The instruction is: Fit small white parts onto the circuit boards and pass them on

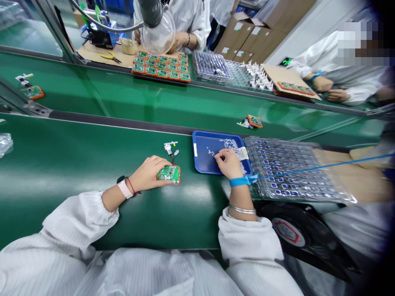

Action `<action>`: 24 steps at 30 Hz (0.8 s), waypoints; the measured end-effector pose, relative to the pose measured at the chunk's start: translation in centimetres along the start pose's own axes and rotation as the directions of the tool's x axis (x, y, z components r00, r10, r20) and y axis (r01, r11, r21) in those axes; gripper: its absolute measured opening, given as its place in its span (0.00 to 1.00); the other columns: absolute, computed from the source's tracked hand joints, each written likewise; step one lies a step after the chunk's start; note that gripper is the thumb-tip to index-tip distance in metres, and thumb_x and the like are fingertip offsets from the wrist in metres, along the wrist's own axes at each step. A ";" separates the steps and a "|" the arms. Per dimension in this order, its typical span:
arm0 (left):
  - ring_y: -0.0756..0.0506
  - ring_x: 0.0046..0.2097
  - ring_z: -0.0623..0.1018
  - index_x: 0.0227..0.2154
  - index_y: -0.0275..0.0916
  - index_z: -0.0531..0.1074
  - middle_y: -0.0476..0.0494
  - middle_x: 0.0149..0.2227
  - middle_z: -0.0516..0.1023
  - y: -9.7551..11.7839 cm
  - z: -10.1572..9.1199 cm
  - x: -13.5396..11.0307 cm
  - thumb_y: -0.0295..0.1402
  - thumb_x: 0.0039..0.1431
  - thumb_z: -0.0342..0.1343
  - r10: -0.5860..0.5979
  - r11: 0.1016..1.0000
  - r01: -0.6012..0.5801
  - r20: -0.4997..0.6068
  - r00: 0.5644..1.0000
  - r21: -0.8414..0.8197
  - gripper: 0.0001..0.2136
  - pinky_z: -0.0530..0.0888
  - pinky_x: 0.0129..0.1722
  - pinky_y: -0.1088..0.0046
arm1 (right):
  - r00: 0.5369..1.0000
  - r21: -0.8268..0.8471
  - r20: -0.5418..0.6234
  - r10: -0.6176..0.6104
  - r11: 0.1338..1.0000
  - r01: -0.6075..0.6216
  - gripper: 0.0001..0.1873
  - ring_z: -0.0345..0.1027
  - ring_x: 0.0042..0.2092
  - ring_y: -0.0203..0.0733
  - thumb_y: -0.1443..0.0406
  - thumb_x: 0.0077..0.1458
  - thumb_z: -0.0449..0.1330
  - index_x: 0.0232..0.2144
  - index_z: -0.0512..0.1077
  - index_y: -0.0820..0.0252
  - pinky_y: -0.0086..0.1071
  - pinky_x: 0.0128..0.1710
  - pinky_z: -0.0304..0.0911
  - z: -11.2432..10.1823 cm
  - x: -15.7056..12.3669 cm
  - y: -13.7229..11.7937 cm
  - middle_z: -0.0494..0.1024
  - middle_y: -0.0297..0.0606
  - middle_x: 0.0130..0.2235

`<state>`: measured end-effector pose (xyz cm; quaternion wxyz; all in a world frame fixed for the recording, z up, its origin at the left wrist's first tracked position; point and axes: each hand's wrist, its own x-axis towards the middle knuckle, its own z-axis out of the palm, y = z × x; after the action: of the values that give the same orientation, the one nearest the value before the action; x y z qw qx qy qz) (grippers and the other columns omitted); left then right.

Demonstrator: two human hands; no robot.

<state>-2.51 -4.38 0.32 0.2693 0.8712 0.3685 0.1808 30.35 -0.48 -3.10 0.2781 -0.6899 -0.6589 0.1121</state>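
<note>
Green belt counter (77,213): left hand (146,174) grip clamped on orange-framed green circuit board (169,174), right hand (228,162) grip together inside blue plastic tray (203,160).

On the counter (61,197), a circuit board (168,174) lies left of a tray (195,150) of tiny parts (225,144); a blister tray (296,172) sits just right of it, and a wired connector (168,149) lies behind the board.

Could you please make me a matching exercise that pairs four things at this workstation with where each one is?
Things:
1. Left hand
2. Right hand
3. Blue wrist strap
4. Yellow-handled pliers

Places:
A. Over the blue tray
B. On the green circuit board
C. Around the right wrist
D. On the far cardboard sheet

Pairs: 1-B, 2-A, 3-C, 4-D
</note>
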 end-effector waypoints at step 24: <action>0.47 0.36 0.76 0.23 0.37 0.76 0.46 0.32 0.78 0.1 1.0 2.0 0.27 0.51 0.56 -0.200 0.949 0.155 -0.147 0.969 -0.275 0.05 0.71 0.41 0.70 | 0.916 0.488 0.227 -0.332 0.852 0.187 0.07 0.64 0.39 0.39 0.69 0.53 0.52 0.23 0.65 0.60 0.35 0.40 0.62 4.9 -5.9 -12.5 0.67 0.40 0.35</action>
<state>-0.55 -3.30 -0.20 0.3640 0.7722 0.4406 0.2778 16.58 -5.31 -1.66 0.3404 -0.4828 -0.7366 0.3292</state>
